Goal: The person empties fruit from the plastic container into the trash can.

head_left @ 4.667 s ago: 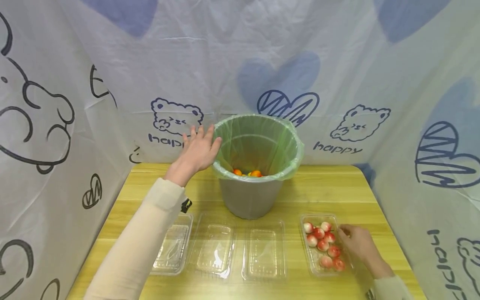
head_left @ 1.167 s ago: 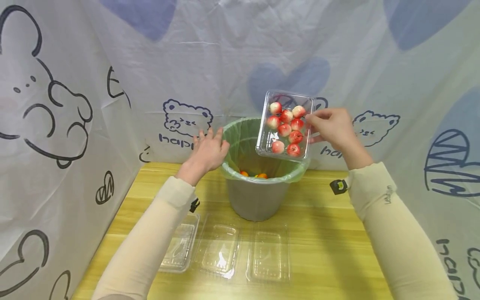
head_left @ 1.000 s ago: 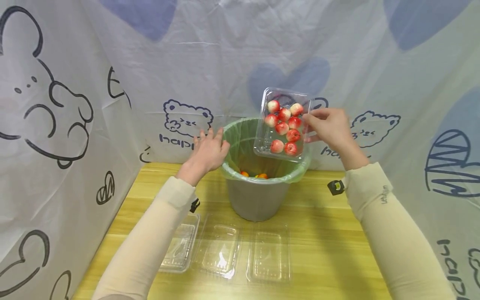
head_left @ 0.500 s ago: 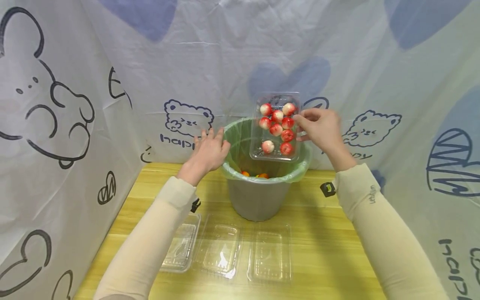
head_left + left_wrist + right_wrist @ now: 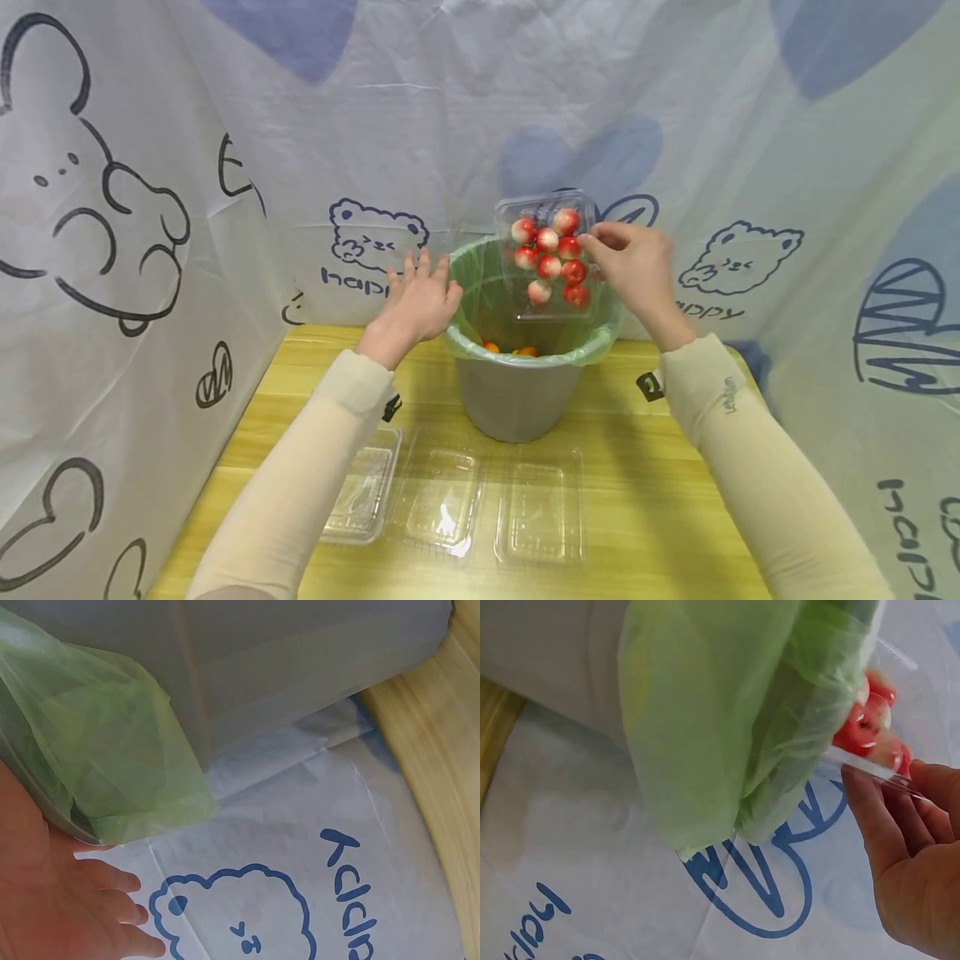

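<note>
My right hand (image 5: 633,268) pinches the right edge of a clear plastic fruit box (image 5: 517,202) between thumb and fingers. Several small red-and-white fruits (image 5: 549,267) lie in the box, which is held tilted over the mouth of a grey bin (image 5: 517,400). In the right wrist view, fingertips grip the box rim (image 5: 877,771) beside the green liner (image 5: 697,727). My left hand (image 5: 422,302) has its fingers spread at the bin's left rim, with the palm side against the edge in the left wrist view. Inside the bin, several orange fruits (image 5: 528,352) show at the bottom.
Three clear plastic boxes stand in a row on the wooden table, a left one (image 5: 363,492), a middle one (image 5: 442,492) and a right one (image 5: 536,508). Behind and at both sides hangs a printed white cloth (image 5: 450,125), close to the bin.
The right hand has picked the box of fruits up from the table's right side and brought it over the bin. Lately it has shifted left and turned slightly. The left hand stays at the rim.
</note>
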### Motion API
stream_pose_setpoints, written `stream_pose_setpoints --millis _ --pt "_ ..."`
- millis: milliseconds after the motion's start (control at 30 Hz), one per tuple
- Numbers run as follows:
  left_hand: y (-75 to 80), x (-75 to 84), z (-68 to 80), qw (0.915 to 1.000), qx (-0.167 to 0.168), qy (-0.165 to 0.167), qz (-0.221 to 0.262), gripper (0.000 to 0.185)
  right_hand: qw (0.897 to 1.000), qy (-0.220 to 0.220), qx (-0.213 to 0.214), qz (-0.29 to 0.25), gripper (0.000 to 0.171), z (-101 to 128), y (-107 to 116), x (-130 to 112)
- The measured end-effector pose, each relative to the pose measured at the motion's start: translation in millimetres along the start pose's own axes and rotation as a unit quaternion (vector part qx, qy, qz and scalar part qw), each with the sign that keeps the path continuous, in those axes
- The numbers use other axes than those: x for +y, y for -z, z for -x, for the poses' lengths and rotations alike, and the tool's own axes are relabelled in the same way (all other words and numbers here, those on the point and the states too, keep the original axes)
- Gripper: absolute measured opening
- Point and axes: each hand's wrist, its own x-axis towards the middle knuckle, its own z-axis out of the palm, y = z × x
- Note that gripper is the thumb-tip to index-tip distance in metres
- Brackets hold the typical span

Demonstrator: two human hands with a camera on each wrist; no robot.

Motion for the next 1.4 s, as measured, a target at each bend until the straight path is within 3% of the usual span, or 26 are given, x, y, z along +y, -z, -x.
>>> stream_pose_setpoints --millis 233,533,1033,1400 --pt "1.1 0.4 1.0 1.0000 -0.007 0.003 0.006 0.067 0.999 0.027 -0.006 0.027 0.020 2.4 -4.4 -0.9" --pt "1.2 0.6 0.8 0.9999 -0.006 0.002 0.011 0.068 0.999 0.024 -0.011 0.035 0.019 5.3 -6.2 -1.8" --pt "-0.4 -0.2 0.2 0.9997 -0.005 0.008 0.024 0.067 0.996 0.064 0.026 0.057 0.015 7.1 -6.1 -5.0" --pt "-1.2 -1.3 0.1 0.9996 -0.006 0.007 0.026 0.067 0.996 0.070 0.048 0.034 0.015 5.7 -2.6 -10.5"
